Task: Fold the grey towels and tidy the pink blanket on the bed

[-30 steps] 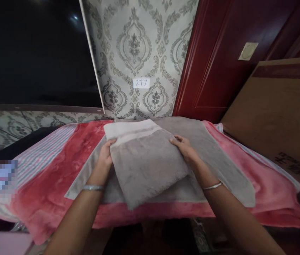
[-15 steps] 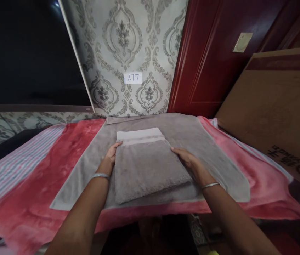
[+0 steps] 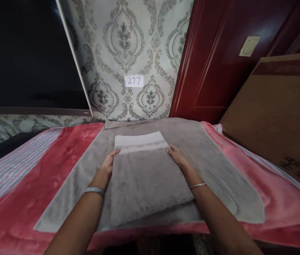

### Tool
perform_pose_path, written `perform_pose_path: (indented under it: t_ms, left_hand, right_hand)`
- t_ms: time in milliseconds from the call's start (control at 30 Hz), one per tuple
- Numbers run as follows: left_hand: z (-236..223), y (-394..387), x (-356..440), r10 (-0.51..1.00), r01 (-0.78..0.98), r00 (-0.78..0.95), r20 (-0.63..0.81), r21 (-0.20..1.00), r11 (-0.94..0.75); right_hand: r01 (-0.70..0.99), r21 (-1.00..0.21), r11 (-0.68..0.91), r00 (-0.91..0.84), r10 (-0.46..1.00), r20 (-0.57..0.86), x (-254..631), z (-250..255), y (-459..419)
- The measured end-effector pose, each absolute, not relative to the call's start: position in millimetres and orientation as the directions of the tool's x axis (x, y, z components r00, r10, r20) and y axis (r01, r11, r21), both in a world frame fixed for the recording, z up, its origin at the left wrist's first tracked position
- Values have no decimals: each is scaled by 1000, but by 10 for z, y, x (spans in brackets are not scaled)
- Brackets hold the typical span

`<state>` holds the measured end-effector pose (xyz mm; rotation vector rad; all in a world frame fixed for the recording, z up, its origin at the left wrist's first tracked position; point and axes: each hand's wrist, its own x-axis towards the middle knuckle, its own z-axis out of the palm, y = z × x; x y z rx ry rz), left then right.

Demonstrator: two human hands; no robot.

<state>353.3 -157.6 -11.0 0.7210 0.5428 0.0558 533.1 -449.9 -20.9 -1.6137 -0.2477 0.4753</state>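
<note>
A folded grey towel (image 3: 150, 180) with a white band across its far end lies tilted a little over a larger grey cloth (image 3: 192, 141). My left hand (image 3: 109, 161) grips the towel's left edge near the band, thumb on top and the other fingers out of sight under it. At the opposite edge, my right hand (image 3: 176, 156) pinches the towel just below the band. Whether the towel is lifted clear of the cloth, I cannot tell.
Under the grey cloth spreads a red and pink blanket (image 3: 51, 170), with a striped cloth (image 3: 19, 152) at the left. A dark screen (image 3: 30, 56) stands back left, a cardboard box (image 3: 277, 106) at the right. A paper label (image 3: 134, 81) is on the patterned wall.
My right hand has shifted from beside the towel's right edge to a grip on it near the band. The towel appears larger and nearer. The view has moved slightly.
</note>
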Motion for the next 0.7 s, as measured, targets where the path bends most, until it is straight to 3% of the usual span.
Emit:
perform_pose_path:
  t_ms: [300,700]
  left_hand:
    - [-127,-1558,3533,261,121,856,-446,664,738]
    - [-174,-1541,3630,255,140,872,-418,712,688]
  right_hand:
    - [47,-998,51,868,492,66,5372,-471,-4597]
    - [-29,-1000,7,874,485,-22,5403,-489,-4649]
